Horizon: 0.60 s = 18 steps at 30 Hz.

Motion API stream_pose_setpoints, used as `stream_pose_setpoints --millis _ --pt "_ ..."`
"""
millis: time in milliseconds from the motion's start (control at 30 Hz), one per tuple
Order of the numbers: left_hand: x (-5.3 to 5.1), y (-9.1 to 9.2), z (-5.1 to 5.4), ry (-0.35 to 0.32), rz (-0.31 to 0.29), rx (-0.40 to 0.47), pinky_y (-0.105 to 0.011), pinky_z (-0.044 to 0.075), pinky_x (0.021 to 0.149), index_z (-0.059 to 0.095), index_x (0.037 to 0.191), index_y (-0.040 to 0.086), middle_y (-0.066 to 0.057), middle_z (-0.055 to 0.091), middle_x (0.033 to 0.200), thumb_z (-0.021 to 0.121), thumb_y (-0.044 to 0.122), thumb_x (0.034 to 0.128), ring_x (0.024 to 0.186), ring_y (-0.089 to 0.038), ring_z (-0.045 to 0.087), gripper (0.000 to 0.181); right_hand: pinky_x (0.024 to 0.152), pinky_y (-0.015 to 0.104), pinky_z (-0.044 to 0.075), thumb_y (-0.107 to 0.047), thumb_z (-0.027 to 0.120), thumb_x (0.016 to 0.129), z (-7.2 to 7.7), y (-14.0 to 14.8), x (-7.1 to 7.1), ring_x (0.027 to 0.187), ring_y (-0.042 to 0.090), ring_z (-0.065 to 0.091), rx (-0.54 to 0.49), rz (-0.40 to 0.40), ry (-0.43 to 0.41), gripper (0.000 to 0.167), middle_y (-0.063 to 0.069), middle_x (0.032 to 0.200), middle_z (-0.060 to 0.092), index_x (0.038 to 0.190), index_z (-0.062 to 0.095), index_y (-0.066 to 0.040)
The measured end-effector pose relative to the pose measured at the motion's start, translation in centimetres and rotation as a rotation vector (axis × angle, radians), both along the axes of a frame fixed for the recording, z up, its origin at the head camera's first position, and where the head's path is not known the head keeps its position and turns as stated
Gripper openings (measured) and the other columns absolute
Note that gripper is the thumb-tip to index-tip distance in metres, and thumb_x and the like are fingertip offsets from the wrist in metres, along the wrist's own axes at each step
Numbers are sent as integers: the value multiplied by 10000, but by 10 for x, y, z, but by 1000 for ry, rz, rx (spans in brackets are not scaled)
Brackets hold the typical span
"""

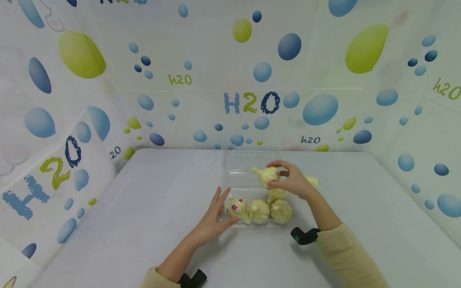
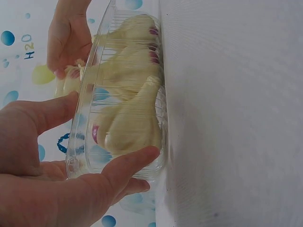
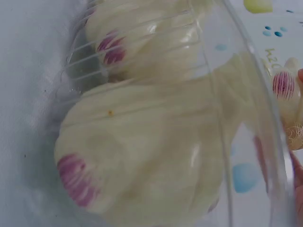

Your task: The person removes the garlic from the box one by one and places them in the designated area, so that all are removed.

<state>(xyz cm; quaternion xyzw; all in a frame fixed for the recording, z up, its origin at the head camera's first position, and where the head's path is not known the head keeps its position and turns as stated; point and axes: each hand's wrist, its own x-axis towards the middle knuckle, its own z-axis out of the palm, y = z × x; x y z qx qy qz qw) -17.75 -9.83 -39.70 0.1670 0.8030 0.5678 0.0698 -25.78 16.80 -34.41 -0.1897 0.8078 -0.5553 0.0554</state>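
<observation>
A clear plastic clamshell box (image 1: 230,192) lies on the table, its lid (image 1: 239,161) folded back behind it. Several whole garlic bulbs (image 1: 259,211) sit inside along the front and right; purple streaks show on their skins through the wall (image 3: 78,179). My right hand (image 1: 291,180) pinches another garlic bulb (image 1: 267,176) by its root side above the back of the box, stem pointing left. My left hand (image 1: 214,222) touches the box's front left corner with fingers spread, thumb (image 2: 57,113) at the rim and a finger (image 2: 132,163) against the wall.
One more garlic bulb (image 1: 312,181) lies right of the box, partly hidden behind the right hand. Black wrist cameras (image 1: 304,236) hang below both sleeves. A patterned sheet (image 1: 201,104) stands behind the white table (image 1: 162,192).
</observation>
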Motion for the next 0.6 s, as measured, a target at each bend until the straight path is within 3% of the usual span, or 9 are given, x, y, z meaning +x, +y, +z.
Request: stream_pose_setpoints --millis 333,600 --pt "-1 0 -1 0 1 -6 -500 219 1046 168 1474 184 -135 -118 1512 671 167 838 1315 -439 188 811 654 269 478 -106 732 761 0 17 3 973 296 462 -9 -33 29 519 138 1270 444 1218 502 -13" --pt "-1 -1 -3 11 -5 -21 -520 226 1037 166 1474 181 -140 -120 1511 655 171 851 1313 -446 188 793 676 278 480 -116 727 767 2 36 6 989 277 495 21 -111 34 513 118 1272 441 1223 504 -46"
